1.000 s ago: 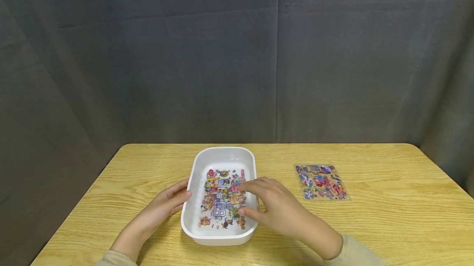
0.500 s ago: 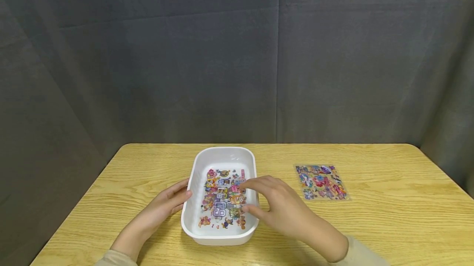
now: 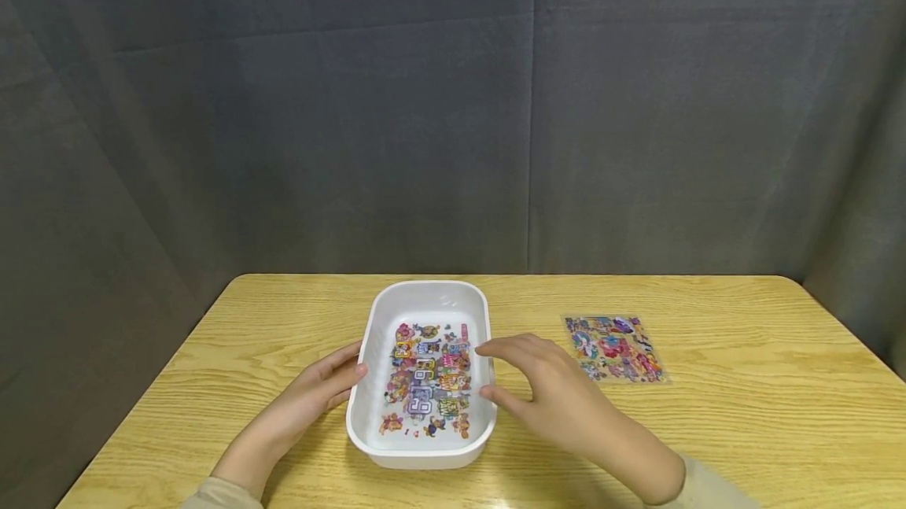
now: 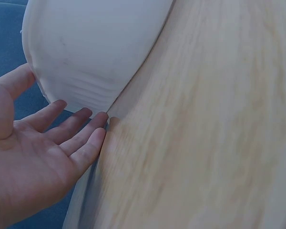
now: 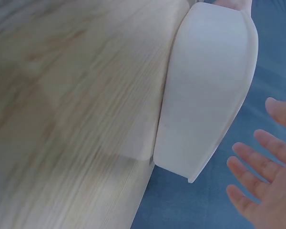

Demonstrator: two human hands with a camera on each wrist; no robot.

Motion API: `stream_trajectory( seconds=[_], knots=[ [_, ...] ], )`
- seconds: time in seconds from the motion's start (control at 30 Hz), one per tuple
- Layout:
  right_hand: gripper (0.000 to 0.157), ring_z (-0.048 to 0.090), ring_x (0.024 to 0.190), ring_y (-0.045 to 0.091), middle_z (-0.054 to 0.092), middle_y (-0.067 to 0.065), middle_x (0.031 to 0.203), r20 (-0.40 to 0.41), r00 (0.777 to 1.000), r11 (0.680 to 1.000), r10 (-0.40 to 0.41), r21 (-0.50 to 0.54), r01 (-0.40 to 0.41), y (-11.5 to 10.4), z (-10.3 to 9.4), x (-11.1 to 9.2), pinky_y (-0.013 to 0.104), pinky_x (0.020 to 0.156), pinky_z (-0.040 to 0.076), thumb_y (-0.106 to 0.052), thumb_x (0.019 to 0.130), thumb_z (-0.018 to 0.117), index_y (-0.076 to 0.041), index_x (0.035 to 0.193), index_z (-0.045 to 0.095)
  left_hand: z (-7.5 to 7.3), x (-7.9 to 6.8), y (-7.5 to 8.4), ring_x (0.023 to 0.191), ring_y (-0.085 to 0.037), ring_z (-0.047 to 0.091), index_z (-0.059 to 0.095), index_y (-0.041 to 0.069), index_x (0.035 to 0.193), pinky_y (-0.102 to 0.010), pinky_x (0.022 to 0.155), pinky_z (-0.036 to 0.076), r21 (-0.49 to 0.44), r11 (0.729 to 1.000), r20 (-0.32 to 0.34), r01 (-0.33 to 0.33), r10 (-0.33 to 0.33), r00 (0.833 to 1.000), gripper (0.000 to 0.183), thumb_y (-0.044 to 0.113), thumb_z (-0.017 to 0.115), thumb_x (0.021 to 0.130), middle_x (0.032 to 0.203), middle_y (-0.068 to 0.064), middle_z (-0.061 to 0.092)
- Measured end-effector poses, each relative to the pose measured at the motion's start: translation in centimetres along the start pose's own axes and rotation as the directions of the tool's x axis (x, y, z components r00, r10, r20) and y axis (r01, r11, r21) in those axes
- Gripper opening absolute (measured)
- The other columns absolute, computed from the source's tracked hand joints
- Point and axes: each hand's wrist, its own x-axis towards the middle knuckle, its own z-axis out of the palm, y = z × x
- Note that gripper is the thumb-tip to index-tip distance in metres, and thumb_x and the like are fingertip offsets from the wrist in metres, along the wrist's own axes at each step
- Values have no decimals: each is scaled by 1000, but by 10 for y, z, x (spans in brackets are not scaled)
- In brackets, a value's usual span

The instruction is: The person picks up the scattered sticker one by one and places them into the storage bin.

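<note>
A white plastic tub (image 3: 425, 459) with rounded corners stands on the wooden table (image 3: 729, 414). Flat on its floor lie clear sticker sheets (image 3: 422, 395) printed with colourful cartoon characters and lettering, seemingly overlapping. My left hand (image 3: 304, 399) rests against the tub's left side, thumb at the rim; in the left wrist view its fingers are extended along the outer wall (image 4: 93, 62). Over the tub's right rim is my right hand (image 3: 562, 395), thumb and fingers spread apart with nothing between them. The right wrist view shows those fingers (image 5: 257, 162) loosely extended, apart from the wall.
Another clear sticker sheet (image 3: 616, 350), square and full of bright cartoon figures, lies flat on the table right of the tub, beyond my right hand. A dark grey curtain (image 3: 396, 116) hangs behind the table's back edge.
My right hand has drawn back to the right, from over the sticker sheets to the tub's right rim, its fingers holding nothing. The left hand and the tub have stayed put.
</note>
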Motion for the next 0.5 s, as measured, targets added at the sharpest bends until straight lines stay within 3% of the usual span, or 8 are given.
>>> stream_trajectory(
  seconds=[0.5],
  knots=[
    [41, 61, 116, 19, 67, -4, 124, -69, 998, 999, -13, -37, 10, 11, -11, -10, 45, 97, 52, -27, 87, 78, -17, 125, 66, -1, 1, -2, 138, -33, 39, 30, -2, 153, -44, 114, 35, -5, 1000, 7, -2, 2, 1000, 65, 29, 56, 102, 151, -23, 40]
  ],
)
